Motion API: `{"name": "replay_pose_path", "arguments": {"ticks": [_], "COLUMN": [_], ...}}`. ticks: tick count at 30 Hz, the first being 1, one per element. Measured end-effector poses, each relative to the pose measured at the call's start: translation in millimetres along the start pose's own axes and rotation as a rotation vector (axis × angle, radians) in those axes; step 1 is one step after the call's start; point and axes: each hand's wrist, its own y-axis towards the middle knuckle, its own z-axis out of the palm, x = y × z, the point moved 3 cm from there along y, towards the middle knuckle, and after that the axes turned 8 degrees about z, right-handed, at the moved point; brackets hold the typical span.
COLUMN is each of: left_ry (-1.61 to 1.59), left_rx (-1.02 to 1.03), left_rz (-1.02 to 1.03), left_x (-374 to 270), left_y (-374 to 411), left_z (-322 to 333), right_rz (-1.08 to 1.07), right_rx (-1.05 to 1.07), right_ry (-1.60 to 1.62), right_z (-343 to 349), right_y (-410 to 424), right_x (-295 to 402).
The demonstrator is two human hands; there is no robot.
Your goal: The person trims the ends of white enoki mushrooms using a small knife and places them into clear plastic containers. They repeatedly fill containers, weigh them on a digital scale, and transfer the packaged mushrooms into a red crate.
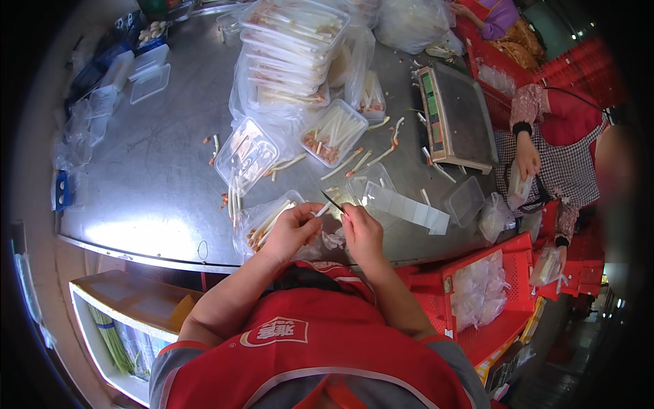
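Note:
Near the front edge of the metal table, my left hand [293, 228] pinches a pale stalk [323, 209] between thumb and fingers. Close on its right, my right hand [361, 232] grips a small knife, whose dark blade [332, 201] points up and left beside the stalk. A clear plastic tray of stalks [265, 225] lies under and left of my left hand, partly hidden by it. Beyond my hands are another filled tray [334, 133] and a clear lid [247, 156]. Loose stalks with brownish ends [342, 163] lie around them.
Tall stacked trays of stalks [291, 51] stand at the back. A scale [454, 117] and a strip of white labels [409, 207] are to the right. Red crates [490, 342] flank the table at lower right. A co-worker's hand [527, 156] holds a packed bag at far right.

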Motion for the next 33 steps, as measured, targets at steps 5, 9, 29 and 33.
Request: {"name": "replay_pose_path", "arguments": {"ticks": [5,9,29,33], "left_ry": [-0.170,0.012,1.151,1.309], "left_rx": [0.045,0.017,-0.202,-0.227], "left_rz": [0.012,0.099,0.342,0.401], "left_x": [0,-2,18,24], "left_y": [-1,-3,-40,-43], "left_z": [1,-16,-60,-52], "right_rz": [0.114,0.345,0.574,0.699], "right_rx": [0.035,0.131,0.271,0.413], "right_ry": [0.024,0.152,0.474,0.634], "right_z": [4,14,41,53], "right_y": [-5,-21,-19,-14], "right_x": [-29,-68,-80,-54]}}
